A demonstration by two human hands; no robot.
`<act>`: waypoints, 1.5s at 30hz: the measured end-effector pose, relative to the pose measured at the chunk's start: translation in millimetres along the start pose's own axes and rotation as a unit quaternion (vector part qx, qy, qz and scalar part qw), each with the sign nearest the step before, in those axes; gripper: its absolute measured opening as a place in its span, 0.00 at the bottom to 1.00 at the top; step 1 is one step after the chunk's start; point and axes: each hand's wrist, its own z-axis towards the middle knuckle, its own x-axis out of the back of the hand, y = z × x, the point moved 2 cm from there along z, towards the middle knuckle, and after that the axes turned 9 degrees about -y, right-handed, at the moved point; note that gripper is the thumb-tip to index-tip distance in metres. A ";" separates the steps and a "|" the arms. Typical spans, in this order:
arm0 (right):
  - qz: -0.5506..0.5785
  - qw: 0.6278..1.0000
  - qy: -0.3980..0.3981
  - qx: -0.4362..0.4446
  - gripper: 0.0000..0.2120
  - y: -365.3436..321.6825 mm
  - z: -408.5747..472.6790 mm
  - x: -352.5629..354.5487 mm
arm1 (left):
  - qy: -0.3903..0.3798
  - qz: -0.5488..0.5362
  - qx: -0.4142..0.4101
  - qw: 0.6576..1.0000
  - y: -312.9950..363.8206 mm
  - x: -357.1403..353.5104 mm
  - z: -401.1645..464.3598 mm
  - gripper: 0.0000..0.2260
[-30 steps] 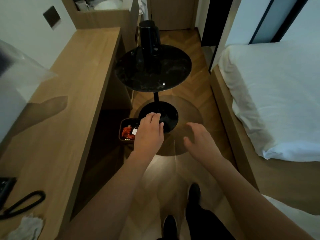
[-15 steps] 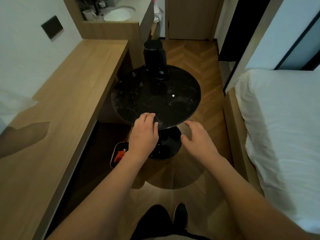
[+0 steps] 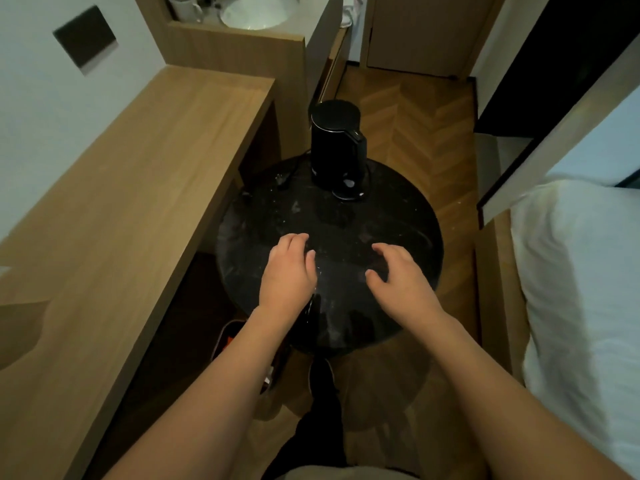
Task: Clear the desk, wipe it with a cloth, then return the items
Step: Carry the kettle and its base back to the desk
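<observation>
Both your hands, left hand (image 3: pixel 289 271) and right hand (image 3: pixel 398 277), have risen over the round table (image 3: pixel 408 216), fingers loosely curled, empty; kettle (image 3: pixel 337 147) beyond your fingertips could tip if snatched.

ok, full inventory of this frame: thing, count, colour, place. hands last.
round table: 1, black, speckled, centre, beside the desk
kettle: 1, black, upright on the table's far edge
desk: 1, light wood, left, along the wall
bin: 1, dark, red scraps inside, on the floor by the desk, mostly hidden by the left arm
bed: 1, white sheets, right
sink: 1, white, top, behind the desk
mug: 1, white, beside the sink
wall plate: 1, black, left wall
left hand: 1, over the table, holds nothing
right hand: 1, over the table, holds nothing
</observation>
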 end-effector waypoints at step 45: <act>-0.029 0.996 -0.038 -0.072 0.15 -31.8 334.3 75.8 | -0.091 -0.044 0.146 0.984 -10.1 -32.9 221.5 0.17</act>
